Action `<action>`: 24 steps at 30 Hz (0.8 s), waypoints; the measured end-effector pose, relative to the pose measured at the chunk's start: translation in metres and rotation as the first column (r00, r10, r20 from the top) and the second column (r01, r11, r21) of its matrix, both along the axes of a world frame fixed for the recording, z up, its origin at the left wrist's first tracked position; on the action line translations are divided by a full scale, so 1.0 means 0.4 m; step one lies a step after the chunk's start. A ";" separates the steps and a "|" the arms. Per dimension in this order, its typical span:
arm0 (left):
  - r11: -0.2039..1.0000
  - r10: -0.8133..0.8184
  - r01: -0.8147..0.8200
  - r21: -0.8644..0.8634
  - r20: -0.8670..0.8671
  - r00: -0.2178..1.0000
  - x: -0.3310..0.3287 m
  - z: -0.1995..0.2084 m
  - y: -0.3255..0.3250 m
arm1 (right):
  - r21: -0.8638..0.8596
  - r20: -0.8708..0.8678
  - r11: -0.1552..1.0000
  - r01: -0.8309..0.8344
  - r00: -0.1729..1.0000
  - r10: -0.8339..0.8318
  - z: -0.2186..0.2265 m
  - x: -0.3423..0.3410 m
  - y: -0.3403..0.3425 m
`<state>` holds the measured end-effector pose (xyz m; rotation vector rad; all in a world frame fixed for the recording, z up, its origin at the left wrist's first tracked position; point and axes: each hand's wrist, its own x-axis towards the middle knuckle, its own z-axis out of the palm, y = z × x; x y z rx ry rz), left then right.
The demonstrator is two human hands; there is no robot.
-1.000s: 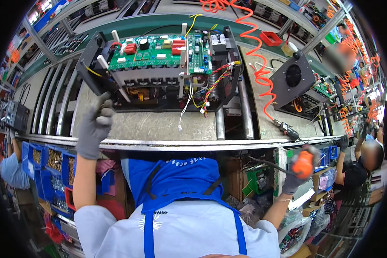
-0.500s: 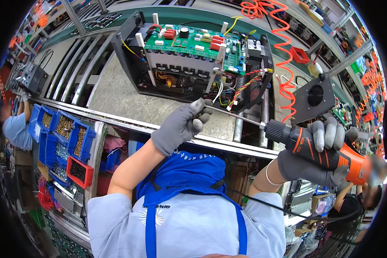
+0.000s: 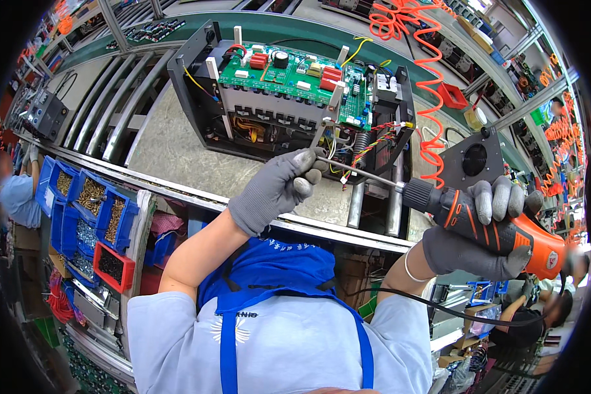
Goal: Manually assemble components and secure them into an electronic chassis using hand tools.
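Observation:
In my right gloved hand (image 3: 463, 253) I grip an orange and black electric screwdriver (image 3: 473, 220), fingers wrapped round its body. Its long thin bit (image 3: 364, 173) points left, toward my left gloved hand (image 3: 269, 190). The fingers of that hand are pinched round the tip of the bit; whether a screw is between them is hidden. Just beyond my hands stands an open black metal chassis (image 3: 192, 82) with a green circuit board (image 3: 289, 77) on top. Twisted red and yellow wires (image 3: 372, 146) hang from its right end, close above the bit.
A black panel with a round fan (image 3: 474, 159) stands right of the chassis. An orange coiled hose (image 3: 429, 98) hangs beside it. Metal rollers (image 3: 121, 108) lie to the left. Blue bins (image 3: 128, 220) of screws and a red bin (image 3: 130, 276) sit below the bench's left edge.
The view has shifted slightly. My left hand stays pinched at the bit tip, and my right hand keeps its grip on the electric screwdriver, which has barely moved.

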<state>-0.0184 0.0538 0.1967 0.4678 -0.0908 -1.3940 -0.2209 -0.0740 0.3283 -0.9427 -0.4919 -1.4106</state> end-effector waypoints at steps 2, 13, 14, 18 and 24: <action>1.000 0.013 -0.012 -0.017 0.032 0.999 -0.001 0.010 -0.004 | -0.004 0.002 1.000 0.013 1.000 -0.013 0.005 0.001 -0.004; 0.978 -0.185 0.109 0.179 0.494 0.850 0.038 0.111 -0.092 | -0.070 -0.034 0.997 0.027 0.999 -0.029 0.090 -0.021 -0.079; 0.987 -0.126 0.036 0.154 0.627 0.769 0.063 0.126 -0.117 | -0.109 -0.057 0.993 0.038 0.997 -0.044 0.116 -0.024 -0.106; 0.955 0.078 -0.212 -0.209 0.864 -0.498 0.168 0.234 -0.241 | -0.102 -0.290 0.992 0.080 0.951 -0.107 0.187 0.041 -0.173; 0.937 -0.349 -0.298 0.183 0.499 -0.793 0.139 0.300 -0.402 | -0.199 -0.450 0.968 0.155 0.863 -0.230 0.200 0.158 -0.210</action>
